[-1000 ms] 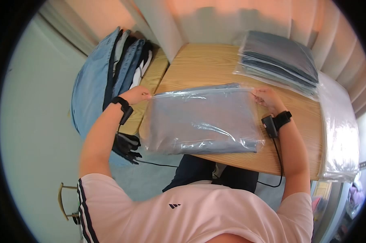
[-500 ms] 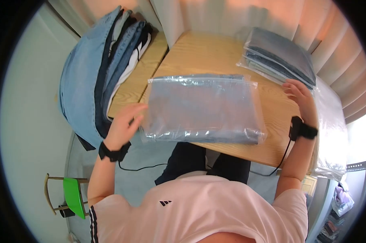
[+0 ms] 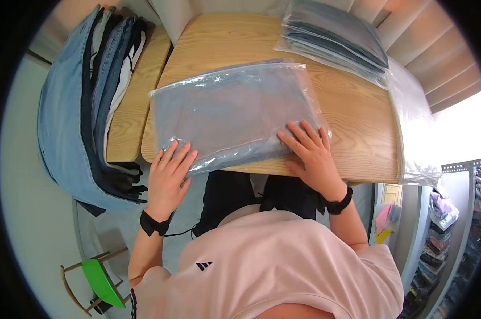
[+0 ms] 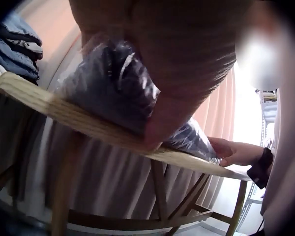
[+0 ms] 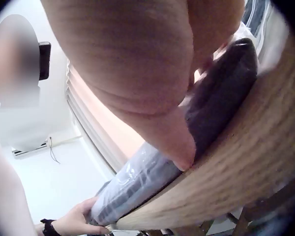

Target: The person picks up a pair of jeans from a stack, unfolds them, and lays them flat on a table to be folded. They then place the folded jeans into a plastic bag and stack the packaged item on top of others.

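A clear plastic bag [image 3: 224, 109] with a folded grey-blue garment inside lies flat at the table's front edge, slightly tilted, its sealed strip [image 3: 230, 74] along the far side. My left hand [image 3: 169, 178] rests on its near left corner, fingers spread and straight. On the near right corner lies my right hand [image 3: 314, 159], fingers fanned out over the plastic and thumb near the front edge. In the left wrist view the bag [image 4: 108, 91] bulges above the table edge. The right wrist view shows the bag's near side [image 5: 137, 179], with the thumb against it.
Several bagged garments [image 3: 331, 40] are stacked at the back right, beside a pile of flat clear bags [image 3: 413, 117]. Jeans and other trousers [image 3: 70, 117] hang over a side table at left. A green-seated chair [image 3: 103, 282] stands lower left; shelves [image 3: 437, 250] are at right.
Both hands let go of the bag's far sealed edge, swung outward, then came down on its near corners. The bag now sits turned slightly.
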Demonstrator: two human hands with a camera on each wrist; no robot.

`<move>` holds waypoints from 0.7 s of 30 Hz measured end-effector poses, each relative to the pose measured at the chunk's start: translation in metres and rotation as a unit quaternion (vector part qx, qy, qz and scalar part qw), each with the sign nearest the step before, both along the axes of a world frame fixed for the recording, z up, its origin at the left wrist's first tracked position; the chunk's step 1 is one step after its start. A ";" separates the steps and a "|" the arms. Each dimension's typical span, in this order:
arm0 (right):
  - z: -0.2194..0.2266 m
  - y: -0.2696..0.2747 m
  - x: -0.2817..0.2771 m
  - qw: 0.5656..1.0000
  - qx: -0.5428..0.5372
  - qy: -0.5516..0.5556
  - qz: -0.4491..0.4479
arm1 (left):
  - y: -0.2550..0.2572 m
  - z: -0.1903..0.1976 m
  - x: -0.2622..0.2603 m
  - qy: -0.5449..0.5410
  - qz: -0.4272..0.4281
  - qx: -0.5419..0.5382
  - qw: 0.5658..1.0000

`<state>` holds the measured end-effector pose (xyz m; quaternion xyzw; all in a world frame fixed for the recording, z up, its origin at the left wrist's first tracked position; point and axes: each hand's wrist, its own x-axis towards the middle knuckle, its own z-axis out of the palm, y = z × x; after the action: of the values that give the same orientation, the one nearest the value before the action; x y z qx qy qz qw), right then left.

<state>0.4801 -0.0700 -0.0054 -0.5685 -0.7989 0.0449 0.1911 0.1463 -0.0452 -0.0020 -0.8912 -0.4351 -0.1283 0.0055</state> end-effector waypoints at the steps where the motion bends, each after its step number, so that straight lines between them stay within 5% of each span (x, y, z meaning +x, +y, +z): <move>1: 0.000 0.006 0.001 1.000 0.000 -0.007 -0.005 | 0.003 -0.002 -0.003 -0.009 0.004 0.001 1.000; 8: -0.002 0.027 0.015 0.997 -0.026 0.067 0.012 | 0.013 -0.037 -0.029 -0.148 0.021 0.025 0.988; 12: -0.003 0.024 0.022 0.995 -0.015 0.096 0.027 | 0.024 -0.028 -0.033 -0.173 -0.001 0.056 0.983; 15: 0.007 0.008 0.038 0.968 -0.093 0.232 0.011 | 0.023 0.000 -0.033 -0.226 -0.012 0.087 0.970; 19: 0.014 -0.010 0.066 0.888 -0.144 0.433 0.062 | 0.010 0.051 -0.045 -0.294 0.054 0.010 0.954; 21: 0.032 -0.014 0.060 0.788 -0.118 0.578 0.177 | 0.010 0.068 -0.057 -0.348 0.095 0.028 0.932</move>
<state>0.5400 -0.0838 0.0269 -0.3029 -0.6140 0.4923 0.5374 0.0893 -0.0348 0.0659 -0.7444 -0.4890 -0.4414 -0.1092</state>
